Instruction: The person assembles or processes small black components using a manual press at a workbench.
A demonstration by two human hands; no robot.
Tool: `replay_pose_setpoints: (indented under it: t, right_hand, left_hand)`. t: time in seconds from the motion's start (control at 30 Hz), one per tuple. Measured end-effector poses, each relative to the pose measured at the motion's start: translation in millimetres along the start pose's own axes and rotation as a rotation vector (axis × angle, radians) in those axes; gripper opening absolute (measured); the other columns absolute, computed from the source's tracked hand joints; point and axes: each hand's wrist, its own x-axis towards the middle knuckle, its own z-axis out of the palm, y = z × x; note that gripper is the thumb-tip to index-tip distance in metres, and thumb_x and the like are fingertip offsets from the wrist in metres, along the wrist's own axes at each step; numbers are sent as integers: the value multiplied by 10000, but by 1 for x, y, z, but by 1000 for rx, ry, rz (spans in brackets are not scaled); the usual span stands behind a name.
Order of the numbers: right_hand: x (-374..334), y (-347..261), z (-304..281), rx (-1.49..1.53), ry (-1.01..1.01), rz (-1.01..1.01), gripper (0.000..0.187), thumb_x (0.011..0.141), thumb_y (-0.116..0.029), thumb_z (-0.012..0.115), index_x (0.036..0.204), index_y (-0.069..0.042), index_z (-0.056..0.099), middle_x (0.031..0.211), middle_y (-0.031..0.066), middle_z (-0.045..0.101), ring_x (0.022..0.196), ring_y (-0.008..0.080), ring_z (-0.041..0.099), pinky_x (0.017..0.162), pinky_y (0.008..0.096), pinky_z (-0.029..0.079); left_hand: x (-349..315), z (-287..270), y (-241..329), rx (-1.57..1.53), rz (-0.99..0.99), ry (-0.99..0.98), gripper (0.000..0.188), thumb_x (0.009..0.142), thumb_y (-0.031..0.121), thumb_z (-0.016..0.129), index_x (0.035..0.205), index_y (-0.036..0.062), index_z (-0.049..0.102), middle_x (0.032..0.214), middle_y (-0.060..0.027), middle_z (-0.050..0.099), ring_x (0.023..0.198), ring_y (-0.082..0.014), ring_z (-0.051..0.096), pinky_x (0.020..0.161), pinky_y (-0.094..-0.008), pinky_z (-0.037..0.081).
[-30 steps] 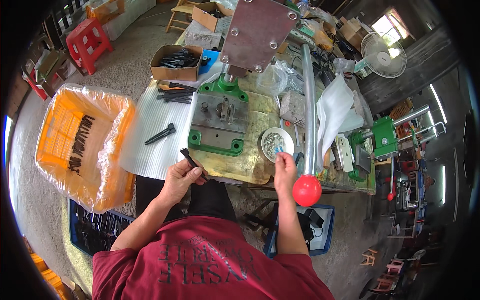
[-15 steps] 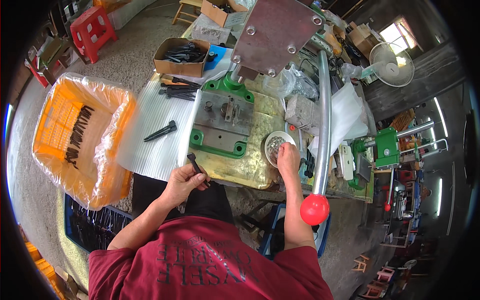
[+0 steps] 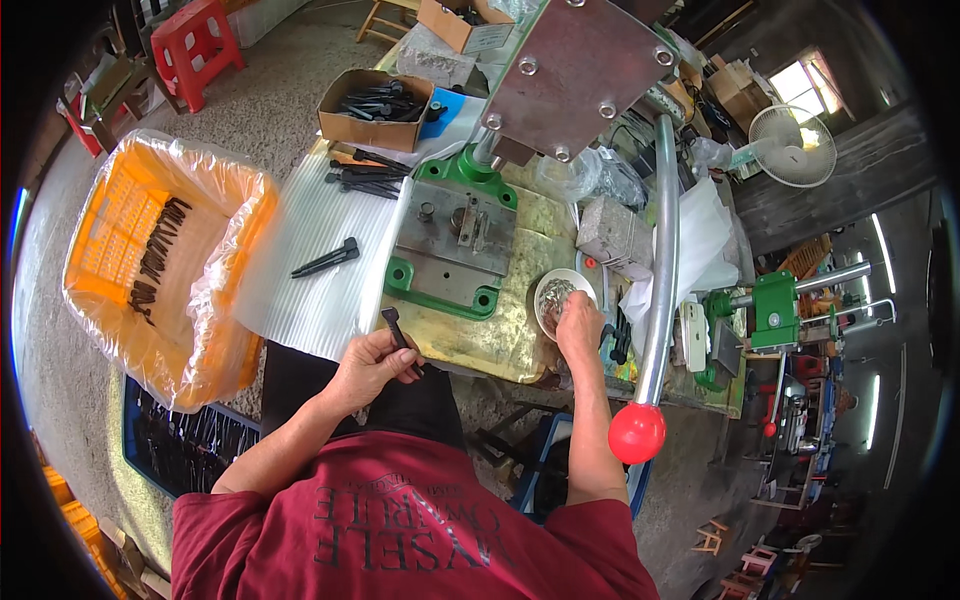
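Note:
My left hand (image 3: 372, 370) is closed around a black plastic handle-like piece (image 3: 393, 326), its wider end pointing up and away past the fingers. At the front edge of the bench, my right hand (image 3: 580, 325) dips into a white bowl (image 3: 568, 272) of small shiny metal pieces. Its fingers are pinched together; whatever lies between them is hidden. Between and beyond the hands stands a hand press with a green base (image 3: 440, 299) and a steel bed plate (image 3: 450, 258). Similar black pieces (image 3: 326, 259) rest on the white foam sheet (image 3: 300, 310) to its left.
The press lever (image 3: 665, 230) with its red ball (image 3: 637, 433) hangs close to my right forearm. A lined orange crate (image 3: 100, 300) holds black pieces at the left. Behind the sheet is a cardboard box (image 3: 355, 130) of black parts. A concrete block (image 3: 610, 232) sits beyond the bowl.
The view has shifted slightly, so the bench appears a little to the right. My right hand stays at the bowl with its fingers moved slightly; the left keeps its black piece.

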Motion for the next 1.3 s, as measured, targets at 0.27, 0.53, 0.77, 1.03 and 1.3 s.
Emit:
replay_pose_setpoints:
  t: [0.27,0.53,0.77,1.03,1.3]
  right_hand:
    - [-10,4,-5,232,203,-36,86,778,-68,486,810,10,466,708,175,527,638,322,514,582,381,405]
    - [-13,-6,-11,786,69,246,79,832,-63,444,771,-14,453,622,12,450,545,81,425,517,219,375]
    - [-25,-27,-17,1053,-25,249,84,842,-75,427,779,-23,443,617,10,442,540,78,393,521,212,335]
    - [-61,-103,-30,1553,-269,313,84,852,-109,450,808,-38,439,659,18,455,572,85,407,541,203,346]
    - [-78,-145,-25,1618,-443,328,130,859,-153,462,774,-58,436,657,4,452,575,71,408,539,194,347]
  left_hand:
    - [0,5,1,0,-2,-18,143,851,129,476,852,-1,536,775,-32,565,662,-83,547,599,-208,471]
    - [-2,5,-3,16,4,-12,150,842,131,488,852,-9,539,781,-52,576,660,-102,562,597,-225,483]
    - [0,10,4,49,11,-15,142,843,120,490,856,-9,546,765,-28,579,658,-71,545,608,-203,465]
    - [13,26,9,55,41,-10,128,800,100,556,861,-11,576,684,-13,550,633,-53,499,580,-203,436]
    - [16,29,17,588,395,71,99,723,62,621,735,-18,564,687,-96,576,649,-167,584,553,-264,444]
